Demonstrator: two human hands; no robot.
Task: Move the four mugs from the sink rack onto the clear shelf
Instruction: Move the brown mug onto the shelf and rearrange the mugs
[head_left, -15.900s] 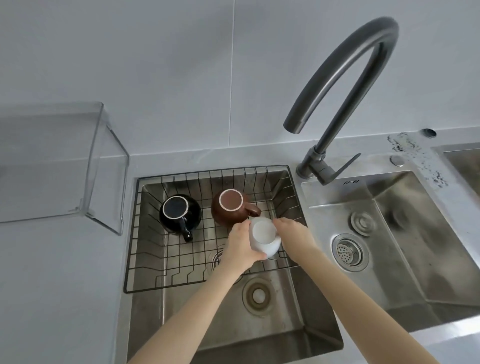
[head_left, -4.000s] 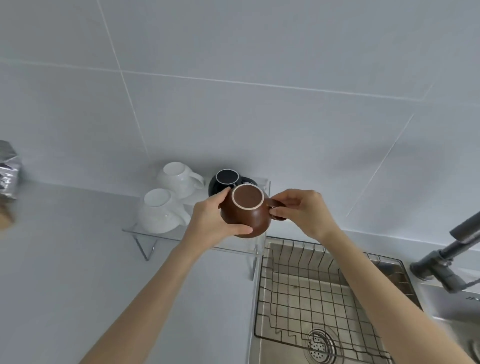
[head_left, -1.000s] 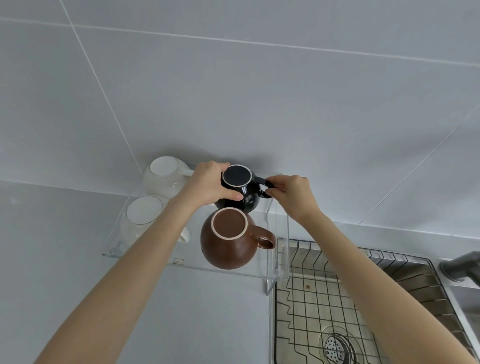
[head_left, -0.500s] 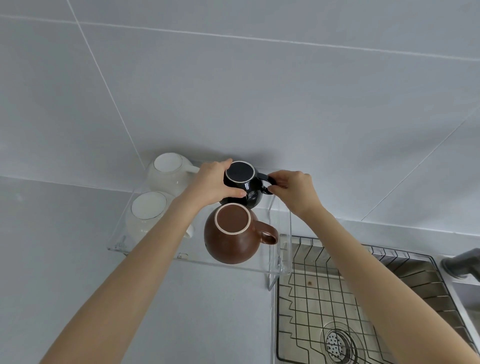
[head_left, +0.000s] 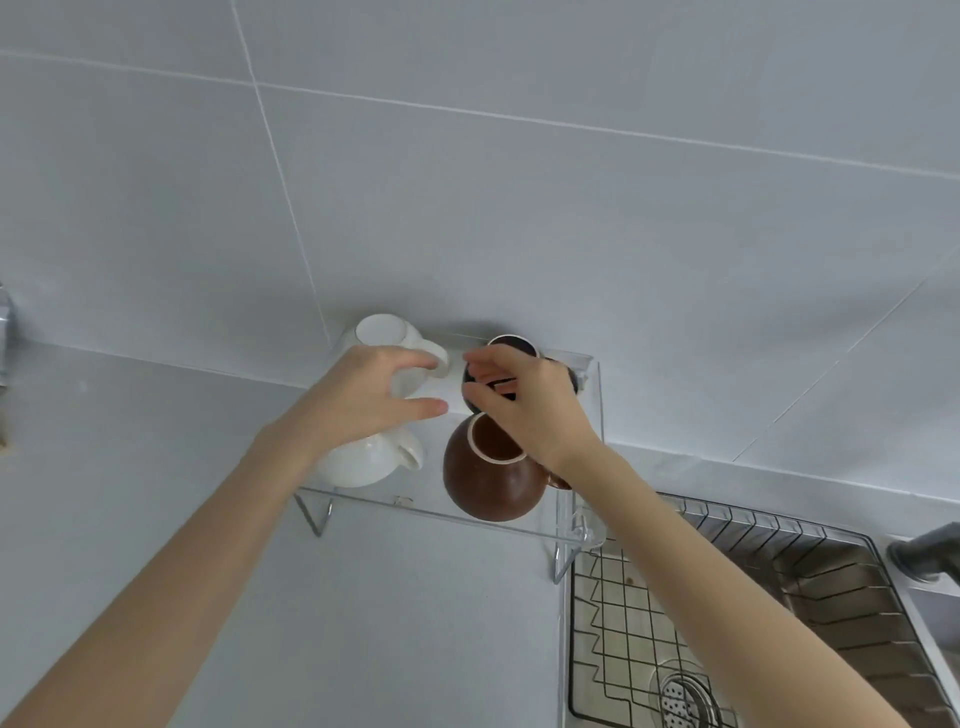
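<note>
Four mugs stand upside down on the clear shelf (head_left: 467, 514) against the tiled wall, while the sink rack (head_left: 727, 613) below and to the right holds none. The black mug (head_left: 511, 344), at the back right corner, lies just beyond the right hand (head_left: 524, 410), which is the nearer of the two; its fingers (head_left: 480, 361) are spread and curled over the mug's near side, and whether they touch it or have let go cannot be told from this angle. The left hand (head_left: 363, 400) hovers with fingers apart over the gap between the two white mugs, the rear white mug (head_left: 387, 338) just past its fingertips and the front white mug (head_left: 363, 462) half hidden under its wrist. The brown mug (head_left: 488, 483), glossy and round-bellied with a pale unglazed foot ring, sits at the front right, its handle turned right behind the right wrist. The black mug shows the same pale ring on a dark base. Judged from this layout, the task is all but done; only a clean withdrawal towards the person remains.
</note>
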